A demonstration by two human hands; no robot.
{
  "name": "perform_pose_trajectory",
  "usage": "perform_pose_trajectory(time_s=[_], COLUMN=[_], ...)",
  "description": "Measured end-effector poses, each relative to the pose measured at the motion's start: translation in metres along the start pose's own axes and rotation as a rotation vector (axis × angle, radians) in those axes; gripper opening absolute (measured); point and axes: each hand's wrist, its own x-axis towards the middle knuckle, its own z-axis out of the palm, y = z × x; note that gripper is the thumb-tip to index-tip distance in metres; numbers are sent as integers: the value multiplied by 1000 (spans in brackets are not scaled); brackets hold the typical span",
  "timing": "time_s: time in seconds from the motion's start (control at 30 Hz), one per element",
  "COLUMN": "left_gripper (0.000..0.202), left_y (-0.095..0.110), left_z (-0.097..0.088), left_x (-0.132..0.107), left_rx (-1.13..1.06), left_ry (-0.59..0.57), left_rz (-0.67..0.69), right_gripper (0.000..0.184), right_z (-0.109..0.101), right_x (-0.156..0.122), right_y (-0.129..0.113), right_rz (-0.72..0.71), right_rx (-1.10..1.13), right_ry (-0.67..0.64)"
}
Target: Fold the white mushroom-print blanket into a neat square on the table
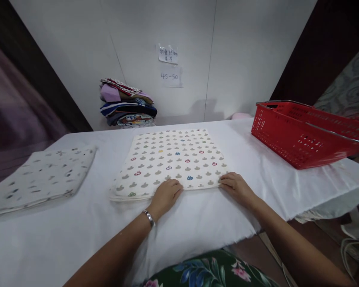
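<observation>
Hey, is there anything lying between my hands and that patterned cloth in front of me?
Nothing visible does. The left hand and the right hand both touch the near edge of the patterned cloth. The red basket sits off to the right, and the speckled folded cloth lies off to the left.

White wall (77, 59), taped paper notes (168, 54), white-covered table (77, 231).

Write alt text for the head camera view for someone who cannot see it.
The left hand and right hand rest on the near edge of a folded patterned cloth on a white table. A red basket sits right, another folded cloth left.
</observation>
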Motion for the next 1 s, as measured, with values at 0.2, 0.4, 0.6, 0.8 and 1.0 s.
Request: perform_pose_trajectory(time_s=[0.2, 0.4, 0.6, 0.8, 1.0], left_gripper=[27, 25, 25, 30, 26], left_y=[0, 1, -2, -2, -3], left_z=[-5, -1, -1, 6, 3], left_x=[8, 8, 14, 7, 8], left_rx=[-71, -24, 105, 296, 343], left_ry=[11, 36, 182, 71, 48], left_rz=[-58, -79, -15, 179, 158], right_gripper=[22, 23, 25, 26, 26], right_z=[-2, 2, 2, 8, 3], right_x=[5, 5, 15, 5, 5], right_y=[-4, -4, -4, -3, -4], right_rz=[42, 33, 98, -33, -41], right_rx=[128, 119, -40, -106, -107], right_ry=[6, 12, 186, 21, -19])
